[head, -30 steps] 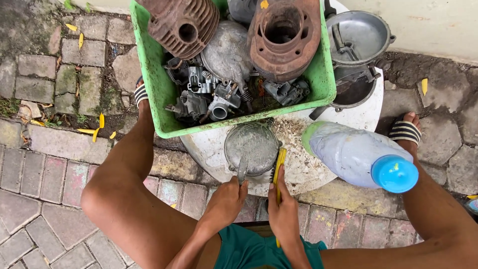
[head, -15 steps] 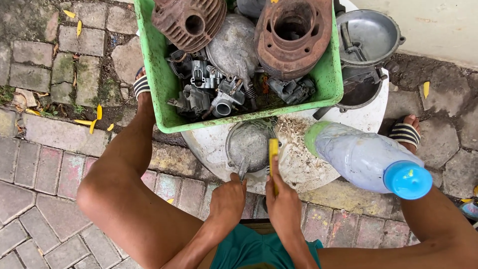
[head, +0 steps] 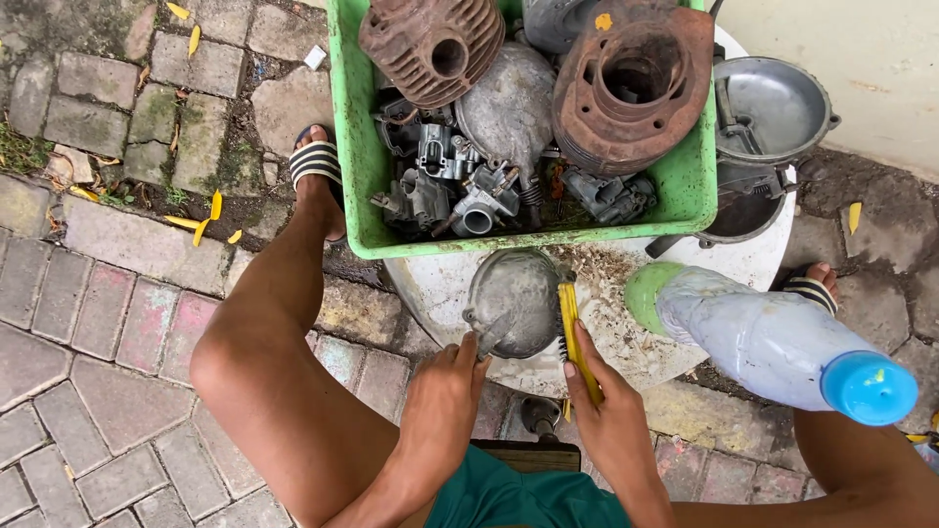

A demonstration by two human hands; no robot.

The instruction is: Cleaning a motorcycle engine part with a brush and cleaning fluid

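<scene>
A round grey metal engine cover (head: 514, 301) lies on a white round basin (head: 724, 262) in front of me. My left hand (head: 442, 396) grips its near edge. A yellow-handled brush (head: 570, 328) rests against the cover's right side, and my right hand (head: 606, 411) is closed around its handle. Grit and debris speckle the basin around the cover. My bare legs frame the basin on both sides.
A green plastic crate (head: 354, 147) behind the cover holds rusty finned cylinders (head: 430, 44), carburettors and several other engine parts. A grey metal pan (head: 773, 108) sits at the right. A clear plastic bottle with a blue cap (head: 773, 337) rests over my right leg. Brick paving surrounds everything.
The brush has shifted along the right side of the cover, first away from me and then back down. My left hand keeps its hold on the cover.
</scene>
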